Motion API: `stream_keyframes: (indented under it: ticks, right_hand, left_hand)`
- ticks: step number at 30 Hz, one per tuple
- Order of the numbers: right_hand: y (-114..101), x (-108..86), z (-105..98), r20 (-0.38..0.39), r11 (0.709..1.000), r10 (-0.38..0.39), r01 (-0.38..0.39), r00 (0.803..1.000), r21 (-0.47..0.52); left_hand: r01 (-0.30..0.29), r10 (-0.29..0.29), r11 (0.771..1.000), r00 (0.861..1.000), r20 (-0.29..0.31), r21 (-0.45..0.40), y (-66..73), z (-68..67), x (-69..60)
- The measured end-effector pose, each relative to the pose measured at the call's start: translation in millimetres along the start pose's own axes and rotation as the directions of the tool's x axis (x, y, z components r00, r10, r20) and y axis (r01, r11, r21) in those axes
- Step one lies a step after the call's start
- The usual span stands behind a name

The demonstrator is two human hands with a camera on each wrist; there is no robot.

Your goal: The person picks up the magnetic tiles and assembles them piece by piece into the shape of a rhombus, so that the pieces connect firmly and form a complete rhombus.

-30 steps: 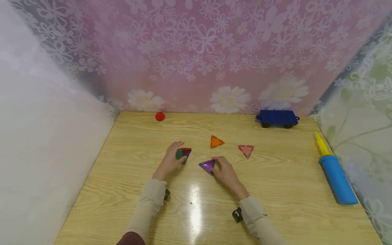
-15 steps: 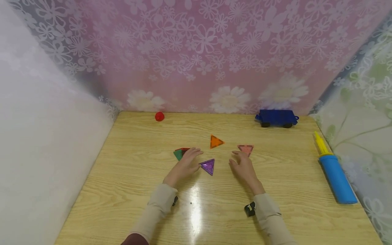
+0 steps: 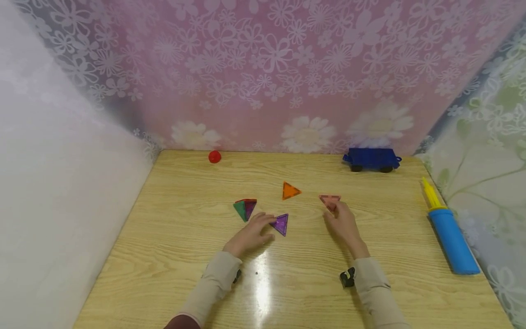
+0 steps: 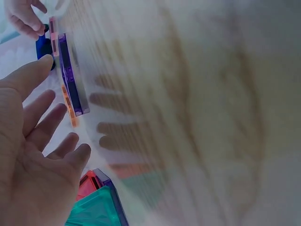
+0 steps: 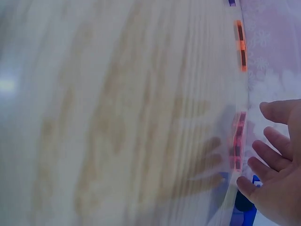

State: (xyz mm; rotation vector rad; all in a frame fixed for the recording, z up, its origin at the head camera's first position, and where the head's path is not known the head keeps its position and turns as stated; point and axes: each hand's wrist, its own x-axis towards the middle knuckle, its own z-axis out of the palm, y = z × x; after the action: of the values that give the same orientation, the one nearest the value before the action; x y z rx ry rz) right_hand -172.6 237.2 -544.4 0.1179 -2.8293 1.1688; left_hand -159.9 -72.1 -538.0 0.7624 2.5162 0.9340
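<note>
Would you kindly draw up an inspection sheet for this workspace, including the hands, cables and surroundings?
Surface: wood-grain table, with a bright reflection and a small dark speck.
Job's things: purple triangle, pink triangle and orange triangle lie flat; a red, green and purple piece stands to their left.
Clutter: red round object back left; blue wheeled cart back right; blue-and-yellow cylinder far right.
Hands: left hand by the purple triangle, right hand by the pink one; fingers of both loosely spread.
Cables: nothing seen.
Surroundings: pink floral backdrop behind.
</note>
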Motion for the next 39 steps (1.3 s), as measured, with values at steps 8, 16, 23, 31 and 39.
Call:
stream_keyframes:
  ticks: [8,16,23,31,39]
  right_hand:
    - [2.9,-2.8,-3.9,0.046,1.000,-0.003,0.003,0.999,0.000]
    - [5.5,-7.4,-4.7,0.059,1.000,0.023,-0.024,0.998,0.016]
    - [4.4,-13.8,-4.0,0.075,0.999,0.036,-0.038,0.997,0.027]
    - [0.1,-21.0,-5.2,0.060,0.998,0.033,-0.036,0.998,0.045]
    - [1.4,-32.4,-5.8,0.066,0.998,0.021,-0.025,0.998,0.052]
  left_hand:
    - [0.006,-0.007,0.999,1.000,0.022,0.050,-1.7,0.5,-1.5]
    - [-0.005,0.005,0.999,1.000,0.014,0.045,-4.7,1.2,1.1]
    - [-0.004,0.003,0.999,1.000,0.017,0.049,-4.5,1.6,0.2]
    - [-0.008,0.008,0.999,1.000,0.010,0.042,-5.0,1.6,0.7]
    - [-0.013,0.013,0.999,1.000,0.008,0.048,-7.0,2.9,1.7]
